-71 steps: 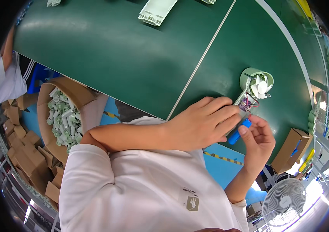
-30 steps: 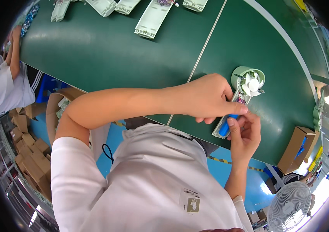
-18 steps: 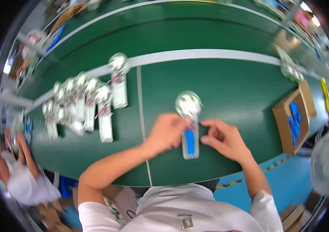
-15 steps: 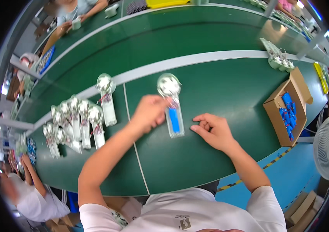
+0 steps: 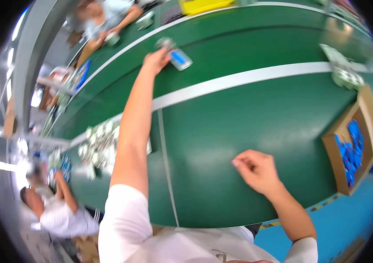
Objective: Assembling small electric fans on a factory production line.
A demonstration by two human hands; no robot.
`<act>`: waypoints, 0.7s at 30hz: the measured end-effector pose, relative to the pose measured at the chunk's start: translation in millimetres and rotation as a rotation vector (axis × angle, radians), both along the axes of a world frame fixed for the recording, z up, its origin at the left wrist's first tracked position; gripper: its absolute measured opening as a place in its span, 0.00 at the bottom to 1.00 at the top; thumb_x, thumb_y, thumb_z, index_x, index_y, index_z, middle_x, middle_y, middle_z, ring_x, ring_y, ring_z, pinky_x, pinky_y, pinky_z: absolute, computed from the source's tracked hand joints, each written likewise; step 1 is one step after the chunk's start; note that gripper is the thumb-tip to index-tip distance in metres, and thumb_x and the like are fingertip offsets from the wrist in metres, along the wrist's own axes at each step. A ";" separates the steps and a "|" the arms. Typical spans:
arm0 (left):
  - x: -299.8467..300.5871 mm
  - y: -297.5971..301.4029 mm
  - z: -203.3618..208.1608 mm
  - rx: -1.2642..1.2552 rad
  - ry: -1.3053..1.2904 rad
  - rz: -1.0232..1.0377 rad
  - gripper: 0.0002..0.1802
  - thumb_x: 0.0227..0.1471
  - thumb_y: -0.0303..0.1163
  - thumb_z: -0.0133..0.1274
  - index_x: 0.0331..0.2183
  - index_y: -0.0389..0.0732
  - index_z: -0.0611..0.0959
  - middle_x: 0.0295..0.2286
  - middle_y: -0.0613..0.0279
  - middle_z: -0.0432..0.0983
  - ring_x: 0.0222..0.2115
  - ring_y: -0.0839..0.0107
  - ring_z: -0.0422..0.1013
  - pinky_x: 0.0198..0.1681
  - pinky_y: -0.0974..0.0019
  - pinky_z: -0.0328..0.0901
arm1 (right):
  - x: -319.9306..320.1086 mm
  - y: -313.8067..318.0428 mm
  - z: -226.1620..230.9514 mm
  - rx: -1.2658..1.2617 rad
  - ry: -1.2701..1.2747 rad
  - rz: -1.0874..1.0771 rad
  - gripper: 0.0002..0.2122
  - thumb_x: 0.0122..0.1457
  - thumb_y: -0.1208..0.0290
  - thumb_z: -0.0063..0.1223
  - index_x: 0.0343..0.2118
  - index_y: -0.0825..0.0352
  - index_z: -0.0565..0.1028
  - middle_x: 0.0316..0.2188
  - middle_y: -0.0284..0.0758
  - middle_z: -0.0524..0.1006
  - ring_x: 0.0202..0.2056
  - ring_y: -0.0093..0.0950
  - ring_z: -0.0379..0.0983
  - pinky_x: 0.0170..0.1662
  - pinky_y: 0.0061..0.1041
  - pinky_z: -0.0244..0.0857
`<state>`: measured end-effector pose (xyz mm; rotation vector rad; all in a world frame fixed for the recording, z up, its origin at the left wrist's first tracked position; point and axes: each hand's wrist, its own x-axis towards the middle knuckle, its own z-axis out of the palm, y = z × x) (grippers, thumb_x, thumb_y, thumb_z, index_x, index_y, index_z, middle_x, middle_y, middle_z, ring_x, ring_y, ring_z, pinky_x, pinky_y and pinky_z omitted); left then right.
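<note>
Stretched far forward, my left hand [image 5: 156,60] grips a pale housing [image 5: 182,64] by its round head end. The housing has a long handle with a blue battery [image 5: 178,56] lying in it. It is over the far green strip beyond the white rail, tilted with its handle toward the right; whether it touches the surface cannot be told. My right hand [image 5: 258,171] is over the near green table [image 5: 212,175], fingers curled with the thumb against them, and nothing shows in it. Left of my left arm lie several similar pale housings [image 5: 103,144], partly hidden by that arm.
A cardboard box [image 5: 333,164] of blue batteries [image 5: 352,151] stands at the right edge, with pale housings [image 5: 344,72] behind it. The white rail [image 5: 239,80] divides the surfaces. Across sits a co-worker [image 5: 107,22] near a yellow tray [image 5: 204,5]; another person [image 5: 63,210] is at left.
My left hand has carried the housing from the near table forward past the white rail. My right hand has curled its fingers closer together. The whole view has shifted.
</note>
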<state>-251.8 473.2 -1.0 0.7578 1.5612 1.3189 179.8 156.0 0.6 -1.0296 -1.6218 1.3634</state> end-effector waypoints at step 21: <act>66.7 -230.0 32.8 0.168 1.681 -0.712 0.22 0.62 0.50 0.44 0.37 0.42 0.83 0.35 0.54 0.76 0.39 0.54 0.72 0.42 0.55 0.69 | 7.2 -4.3 5.3 -0.170 -0.191 -0.062 0.06 0.64 0.71 0.53 0.33 0.68 0.75 0.19 0.23 0.69 0.15 0.10 0.59 0.12 0.12 0.48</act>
